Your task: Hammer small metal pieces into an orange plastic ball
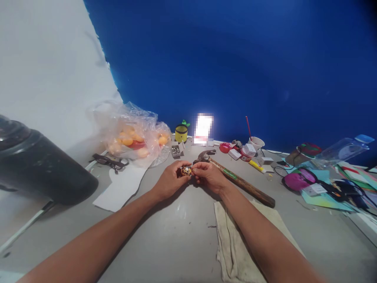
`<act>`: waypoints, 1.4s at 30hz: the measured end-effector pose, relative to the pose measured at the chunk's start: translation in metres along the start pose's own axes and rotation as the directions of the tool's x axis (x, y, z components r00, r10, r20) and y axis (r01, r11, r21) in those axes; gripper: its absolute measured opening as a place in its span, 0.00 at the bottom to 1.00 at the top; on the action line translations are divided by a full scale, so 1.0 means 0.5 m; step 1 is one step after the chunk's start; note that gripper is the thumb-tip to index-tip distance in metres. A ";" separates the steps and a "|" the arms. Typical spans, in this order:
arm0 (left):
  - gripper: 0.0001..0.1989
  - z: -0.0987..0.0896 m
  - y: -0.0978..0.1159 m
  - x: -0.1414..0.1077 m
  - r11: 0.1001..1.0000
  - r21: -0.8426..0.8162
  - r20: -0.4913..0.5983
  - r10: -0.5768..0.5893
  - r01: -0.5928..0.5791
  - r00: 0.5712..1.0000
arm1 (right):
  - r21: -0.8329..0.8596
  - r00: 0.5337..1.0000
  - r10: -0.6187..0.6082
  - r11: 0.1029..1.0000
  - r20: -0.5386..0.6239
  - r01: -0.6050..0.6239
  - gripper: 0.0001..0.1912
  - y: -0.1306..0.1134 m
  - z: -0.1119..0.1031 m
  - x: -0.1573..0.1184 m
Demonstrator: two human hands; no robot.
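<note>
Between my two hands, above the grey table, is a small round object [186, 170] with a shiny silver and golden-brown surface. My left hand [172, 179] is closed around its left side, thumb below and fingers above. The fingertips of my right hand [208, 177] are pinched at its right edge; whether they hold a small piece there is too small to tell. Just behind my right hand lies a claw hammer [241, 181] with a worn wooden handle. A small open box [176, 151] of shiny metal bits stands beyond my left hand.
Plastic bags of orange items [129, 137], dark glasses [110, 162], white paper [120, 190] and a large black cylinder [44, 165] are at left. A folded cloth [226, 243] lies under my right forearm. A cup [256, 144], yellow tube [257, 166] and pink pouch [299, 180] are at right.
</note>
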State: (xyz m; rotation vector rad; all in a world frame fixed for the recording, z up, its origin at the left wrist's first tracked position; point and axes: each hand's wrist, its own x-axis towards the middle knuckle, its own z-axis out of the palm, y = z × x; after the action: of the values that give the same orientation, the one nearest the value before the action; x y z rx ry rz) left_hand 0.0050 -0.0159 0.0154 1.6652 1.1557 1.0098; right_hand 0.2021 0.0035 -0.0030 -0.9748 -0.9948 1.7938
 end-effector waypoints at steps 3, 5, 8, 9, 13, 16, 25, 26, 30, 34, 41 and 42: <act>0.21 0.000 0.003 -0.001 1.000 0.004 -0.012 0.008 -0.008 1.000 | 0.005 1.000 0.018 1.000 0.003 -0.018 0.23 0.000 -0.003 0.001; 0.20 0.000 0.005 -0.001 1.000 0.018 -0.017 0.013 -0.013 1.000 | 0.008 0.999 0.032 0.999 0.000 -0.032 0.23 0.000 -0.006 0.001; 0.20 -0.001 0.009 -0.001 0.999 0.031 -0.015 0.023 -0.023 1.000 | 0.007 0.999 0.040 0.999 0.005 -0.040 0.22 0.001 -0.008 0.002; 0.19 -0.001 0.009 -0.001 0.999 0.034 -0.014 0.027 -0.027 1.000 | 0.007 0.999 0.037 0.999 0.009 -0.037 0.22 0.000 -0.009 0.002; 0.19 -0.001 0.009 -0.001 0.999 0.040 -0.012 0.038 -0.037 0.999 | 0.010 0.999 0.029 1.000 0.023 -0.029 0.22 -0.002 -0.008 0.001; 0.20 -0.001 0.009 -0.001 0.998 0.056 0.001 0.040 -0.040 0.999 | 0.010 0.999 0.040 0.999 0.019 -0.040 0.22 -0.003 -0.007 0.001; 0.17 0.001 0.007 -0.004 0.984 0.140 0.012 0.112 -0.113 0.994 | 0.013 0.997 0.061 0.998 0.054 -0.061 0.22 -0.006 -0.009 0.000; 0.17 0.002 0.006 -0.004 0.981 0.145 0.009 0.125 -0.126 0.992 | 0.010 0.996 0.062 0.998 0.061 -0.063 0.22 -0.006 -0.010 0.000; 0.16 0.006 0.002 -0.006 0.972 0.170 -0.003 0.166 -0.163 0.986 | 0.003 0.994 0.075 0.997 0.074 -0.076 0.24 -0.006 -0.011 0.002; 0.16 0.009 -0.003 -0.008 0.949 0.210 -0.004 0.242 -0.236 0.970 | 0.009 0.993 0.080 0.997 0.086 -0.081 0.25 -0.005 -0.013 0.004; 0.14 0.012 -0.004 -0.010 0.903 0.298 0.018 0.318 -0.308 0.948 | -0.020 0.985 0.053 0.999 0.162 -0.050 0.24 -0.005 -0.019 0.007; 0.14 0.012 -0.004 -0.010 0.902 0.301 0.021 0.318 -0.309 0.948 | -0.022 0.984 0.049 0.999 0.170 -0.046 0.24 -0.005 -0.020 0.007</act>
State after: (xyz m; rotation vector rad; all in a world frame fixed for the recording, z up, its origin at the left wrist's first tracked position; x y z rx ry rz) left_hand 0.0090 -0.0214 0.0110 2.1393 1.1239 1.0972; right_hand 0.2107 0.0099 -0.0054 -0.8733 -1.1021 1.9362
